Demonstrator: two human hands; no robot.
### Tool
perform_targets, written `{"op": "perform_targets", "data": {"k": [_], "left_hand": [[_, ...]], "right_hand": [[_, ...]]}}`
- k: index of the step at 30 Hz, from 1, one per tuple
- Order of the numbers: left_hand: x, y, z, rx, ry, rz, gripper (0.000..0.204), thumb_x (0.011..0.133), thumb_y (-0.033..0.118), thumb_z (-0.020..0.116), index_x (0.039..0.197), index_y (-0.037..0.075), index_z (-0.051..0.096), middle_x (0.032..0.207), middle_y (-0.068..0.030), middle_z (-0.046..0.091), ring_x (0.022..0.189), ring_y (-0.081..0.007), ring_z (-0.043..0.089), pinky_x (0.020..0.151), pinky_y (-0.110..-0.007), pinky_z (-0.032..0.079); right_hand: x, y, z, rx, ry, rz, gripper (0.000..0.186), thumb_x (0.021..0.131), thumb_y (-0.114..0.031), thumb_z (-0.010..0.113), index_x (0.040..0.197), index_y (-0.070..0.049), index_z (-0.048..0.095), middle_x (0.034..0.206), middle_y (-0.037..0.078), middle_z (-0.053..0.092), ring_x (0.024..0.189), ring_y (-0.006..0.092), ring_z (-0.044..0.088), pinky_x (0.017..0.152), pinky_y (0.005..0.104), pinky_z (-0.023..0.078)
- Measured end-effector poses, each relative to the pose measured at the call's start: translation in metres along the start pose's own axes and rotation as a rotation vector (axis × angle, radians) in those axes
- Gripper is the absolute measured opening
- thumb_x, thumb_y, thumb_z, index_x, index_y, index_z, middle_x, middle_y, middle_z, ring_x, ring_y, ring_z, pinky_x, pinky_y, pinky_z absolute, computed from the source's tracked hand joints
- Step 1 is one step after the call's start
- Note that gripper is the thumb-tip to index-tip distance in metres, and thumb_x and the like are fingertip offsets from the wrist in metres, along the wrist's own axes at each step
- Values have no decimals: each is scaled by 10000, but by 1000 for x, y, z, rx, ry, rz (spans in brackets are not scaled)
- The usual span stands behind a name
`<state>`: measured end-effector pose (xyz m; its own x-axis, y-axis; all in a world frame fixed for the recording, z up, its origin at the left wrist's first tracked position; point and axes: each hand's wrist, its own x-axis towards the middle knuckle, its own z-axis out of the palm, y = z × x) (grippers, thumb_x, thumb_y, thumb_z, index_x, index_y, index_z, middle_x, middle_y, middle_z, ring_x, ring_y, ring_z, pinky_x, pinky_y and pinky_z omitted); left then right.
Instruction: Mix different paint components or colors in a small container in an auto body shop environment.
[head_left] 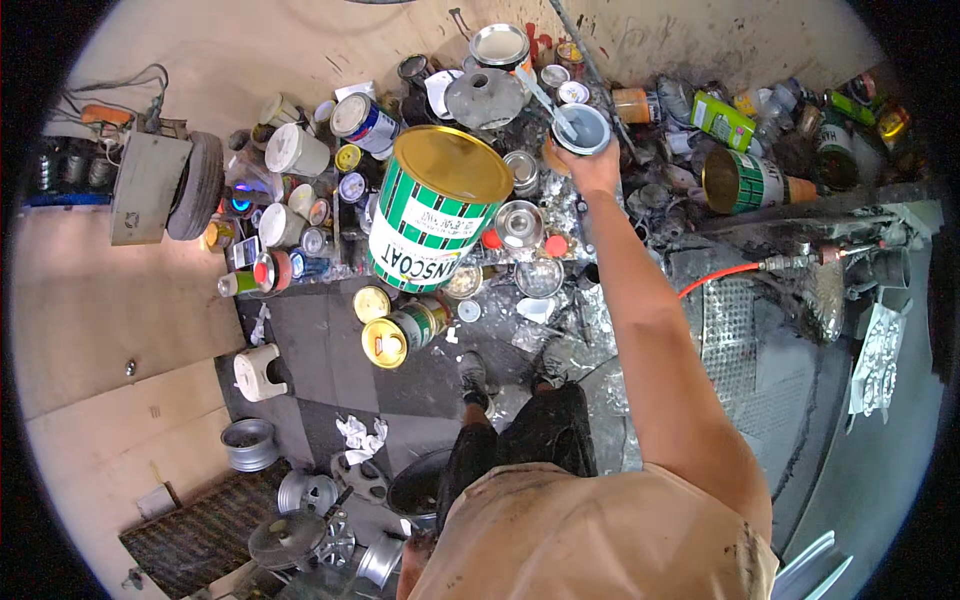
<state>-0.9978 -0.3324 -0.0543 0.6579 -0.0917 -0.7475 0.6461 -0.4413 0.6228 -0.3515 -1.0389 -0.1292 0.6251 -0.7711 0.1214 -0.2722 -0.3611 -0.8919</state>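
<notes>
Head view | gripping paint cup with right hand, fingers clamped round its side | left hand: cannot tell fingers | large green-striped can blocking view leftward

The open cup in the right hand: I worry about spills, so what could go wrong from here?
The cup has no lid in place, so a tilt could spill its grey contents. The pale stick juts well past the rim; a bump might flip it out and splatter. Containers crowd this side, including a large green-and-white can, so the right hand or arm could knock something over when it moves.
</notes>
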Motion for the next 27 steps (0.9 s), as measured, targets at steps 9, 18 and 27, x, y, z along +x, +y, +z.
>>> {"op": "perform_targets", "data": {"k": [9, 18, 27], "left_hand": [[6, 15, 28, 78, 138, -345, 293, 952, 230, 574, 1132, 2, 616, 1035, -147, 663, 924, -260, 633, 776, -397, 495], [93, 28, 25, 724, -1, 46, 352, 956, 262, 548, 1170, -12, 610, 1062, -167, 668, 961, -274, 638, 815, -413, 492], [93, 187, 19, 321, 82, -365, 453, 978, 328, 582, 1270, -19, 576, 1154, -153, 684, 1000, -235, 668, 889, -343, 498]], "right_hand": [[9, 41, 37, -83, -128, 8, 1016, 556, -228, 944, 1346, 28, 358, 1316, 243, 498, 1237, 395, 492, 1041, 448, 430], [-106, 123, -42, -311, -37, 314, 507, 735, -255, 809, 1100, 3, 570, 1075, 202, 591, 1104, 418, 540, 977, 489, 440], [-110, 131, -49, -834, -295, 159, 431, 804, -437, 748, 979, -49, 682, 1080, 161, 638, 1053, 352, 619, 877, 475, 530]]}}
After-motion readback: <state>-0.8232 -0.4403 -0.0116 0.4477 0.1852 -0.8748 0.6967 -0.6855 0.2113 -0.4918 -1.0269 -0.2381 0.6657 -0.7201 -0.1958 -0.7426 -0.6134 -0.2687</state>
